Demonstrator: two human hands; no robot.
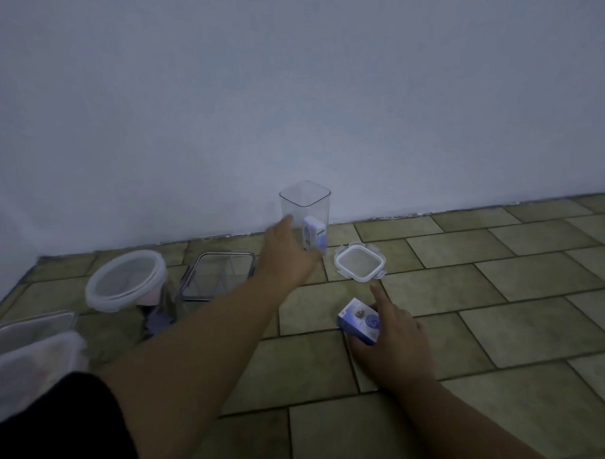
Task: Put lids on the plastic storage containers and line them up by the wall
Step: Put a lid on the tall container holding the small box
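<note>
A tall clear square container (307, 203) without a lid stands on the floor tiles by the wall, with a blue and white label on its side. My left hand (288, 254) is wrapped around its lower part. Just right of it a square white lid (360, 266) with clip flaps lies flat on the tiles. My right hand (391, 343) holds a small blue and white box (359, 321) low over the floor, index finger pointing toward the lid.
At left by the wall stand a round container (124, 280) with a white lid and a clear rectangular container (217, 275). Two more lidded containers (30, 345) sit at the far left edge. The white wall (289, 92) runs along the back.
</note>
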